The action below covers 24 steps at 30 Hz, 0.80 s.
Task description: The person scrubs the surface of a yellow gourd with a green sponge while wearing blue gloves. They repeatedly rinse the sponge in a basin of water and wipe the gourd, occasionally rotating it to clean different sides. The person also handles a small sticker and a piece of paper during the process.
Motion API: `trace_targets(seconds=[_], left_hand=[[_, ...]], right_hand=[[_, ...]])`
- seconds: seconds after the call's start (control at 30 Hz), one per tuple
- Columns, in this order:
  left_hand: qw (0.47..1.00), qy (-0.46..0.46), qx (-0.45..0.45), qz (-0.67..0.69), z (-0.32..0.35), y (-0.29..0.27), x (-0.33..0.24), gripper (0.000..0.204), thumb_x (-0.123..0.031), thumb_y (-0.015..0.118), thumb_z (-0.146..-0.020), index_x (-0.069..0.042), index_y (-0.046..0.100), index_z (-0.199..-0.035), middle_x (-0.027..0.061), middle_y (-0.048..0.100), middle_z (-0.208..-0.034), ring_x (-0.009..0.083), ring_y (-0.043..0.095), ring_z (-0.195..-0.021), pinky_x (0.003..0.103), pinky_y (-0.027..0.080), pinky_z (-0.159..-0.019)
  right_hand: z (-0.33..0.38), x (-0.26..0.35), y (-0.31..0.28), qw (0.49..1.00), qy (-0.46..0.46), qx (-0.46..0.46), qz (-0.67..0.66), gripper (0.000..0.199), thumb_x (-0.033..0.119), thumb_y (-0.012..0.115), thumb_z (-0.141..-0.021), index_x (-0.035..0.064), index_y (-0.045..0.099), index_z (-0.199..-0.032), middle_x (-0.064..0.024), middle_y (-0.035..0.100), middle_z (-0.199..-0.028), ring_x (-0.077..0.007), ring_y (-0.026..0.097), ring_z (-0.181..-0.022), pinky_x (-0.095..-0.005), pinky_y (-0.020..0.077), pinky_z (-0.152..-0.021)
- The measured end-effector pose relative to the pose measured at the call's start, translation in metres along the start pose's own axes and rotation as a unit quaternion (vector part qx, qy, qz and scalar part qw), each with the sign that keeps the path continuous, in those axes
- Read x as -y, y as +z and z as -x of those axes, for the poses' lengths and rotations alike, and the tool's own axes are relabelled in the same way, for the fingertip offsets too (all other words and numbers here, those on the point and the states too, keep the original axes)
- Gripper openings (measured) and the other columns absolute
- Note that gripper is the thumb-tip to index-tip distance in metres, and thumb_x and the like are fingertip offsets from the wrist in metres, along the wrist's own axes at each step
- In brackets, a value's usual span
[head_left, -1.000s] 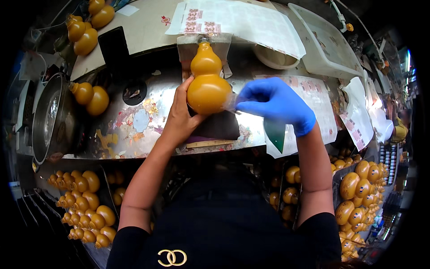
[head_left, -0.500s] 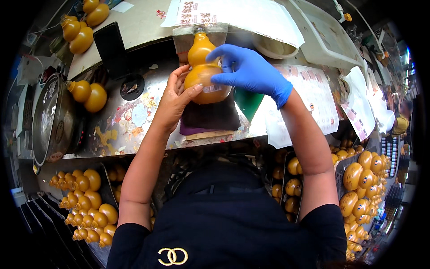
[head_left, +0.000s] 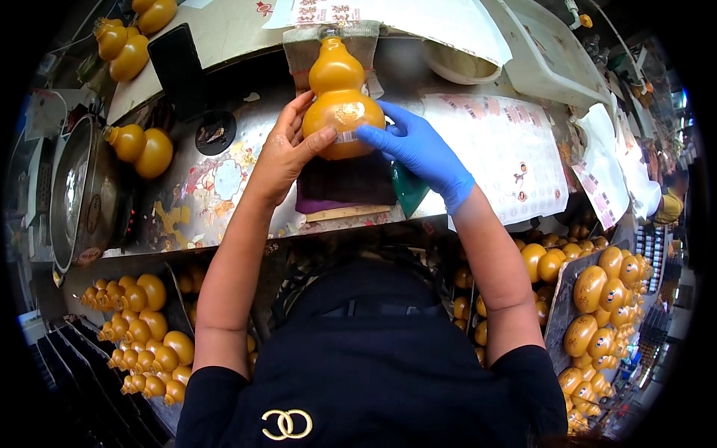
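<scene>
A person looks down at a cluttered metal workbench and holds a glossy orange gourd-shaped bottle upright above its middle. The bare left hand cups the bottle's round lower bulb from the left, fingers curled around it and thumb pressed to the front. The right hand, in a smooth blue glove, meets the bulb from the right, fingertips pinching at a small white label on its lower front. Directly below the bottle lies a dark purple cloth pad on a thin board, close to the bench's near edge. Behind the bottle sits a pale woven cloth, and beyond it a sheet of printed paper. To the bottle's right, a large sheet of small round stickers covers the bench, leaving little bare surface. To its left lie a black phone and another gourd bottle on its side. Below the bench edge, trays of many matching gourd bottles crowd both sides of the person.
</scene>
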<state>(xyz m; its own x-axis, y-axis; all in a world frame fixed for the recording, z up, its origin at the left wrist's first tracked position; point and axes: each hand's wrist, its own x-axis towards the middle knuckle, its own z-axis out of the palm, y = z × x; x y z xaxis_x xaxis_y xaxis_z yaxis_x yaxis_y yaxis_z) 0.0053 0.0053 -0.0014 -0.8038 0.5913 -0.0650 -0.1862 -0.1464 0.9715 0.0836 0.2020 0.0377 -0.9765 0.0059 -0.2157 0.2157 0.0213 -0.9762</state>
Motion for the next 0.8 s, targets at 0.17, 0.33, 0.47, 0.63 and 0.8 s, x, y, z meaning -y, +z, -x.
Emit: trace_targets(seconds=[0.17,0.33,0.47,0.63,0.8], left_hand=[[1.000,-0.003,0.004,-0.002,0.002,0.002,-0.003,0.080,-0.024,0.073,-0.083,-0.001,0.026,-0.144,0.0147,0.044,-0.137,0.0228,0.045,-0.126,0.033,0.035,-0.105],[1.000,0.013,0.001,-0.003,0.005,0.007,-0.002,0.084,-0.023,0.075,-0.081,0.000,0.025,-0.145,0.0152,0.046,-0.133,0.0213,0.049,-0.120,0.032,0.040,-0.101],[1.000,0.008,0.001,-0.010,0.006,0.007,-0.003,0.084,-0.026,0.074,-0.081,0.001,0.025,-0.145,0.0152,0.046,-0.133,0.0209,0.049,-0.120,0.031,0.040,-0.101],[1.000,0.004,-0.006,0.023,0.003,0.002,0.004,0.080,-0.029,0.071,-0.084,0.001,0.028,-0.144,0.0140,0.047,-0.134,0.0206,0.047,-0.122,0.031,0.038,-0.102],[0.999,0.007,-0.010,-0.051,0.005,0.004,0.002,0.083,-0.032,0.072,-0.084,0.002,0.027,-0.144,0.0145,0.047,-0.133,0.0210,0.048,-0.122,0.031,0.037,-0.103]], right_hand=[[-0.002,-0.013,-0.002,1.000,-0.002,-0.010,-0.012,0.062,0.030,0.074,-0.082,0.0000,0.049,-0.131,0.0067,0.052,-0.076,0.0000,0.039,-0.063,-0.0164,0.0345,-0.057],[-0.001,-0.009,0.003,0.999,-0.007,-0.026,-0.021,0.064,0.028,0.074,-0.082,0.0007,0.046,-0.134,0.0056,0.053,-0.078,0.0001,0.040,-0.063,-0.0162,0.0345,-0.056],[0.002,-0.008,0.004,0.999,-0.009,-0.036,-0.022,0.065,0.030,0.073,-0.083,-0.0001,0.046,-0.134,0.0021,0.059,-0.086,-0.0012,0.045,-0.068,-0.0164,0.0392,-0.061],[-0.008,-0.024,-0.003,0.998,0.011,-0.032,-0.053,0.066,0.036,0.072,-0.083,-0.0014,0.047,-0.132,0.0007,0.058,-0.081,-0.0015,0.045,-0.066,-0.0175,0.0396,-0.060],[-0.006,-0.017,0.002,0.999,-0.004,-0.043,-0.010,0.066,0.037,0.072,-0.082,-0.0019,0.049,-0.130,0.0014,0.057,-0.078,-0.0025,0.048,-0.068,-0.0175,0.0420,-0.064]])
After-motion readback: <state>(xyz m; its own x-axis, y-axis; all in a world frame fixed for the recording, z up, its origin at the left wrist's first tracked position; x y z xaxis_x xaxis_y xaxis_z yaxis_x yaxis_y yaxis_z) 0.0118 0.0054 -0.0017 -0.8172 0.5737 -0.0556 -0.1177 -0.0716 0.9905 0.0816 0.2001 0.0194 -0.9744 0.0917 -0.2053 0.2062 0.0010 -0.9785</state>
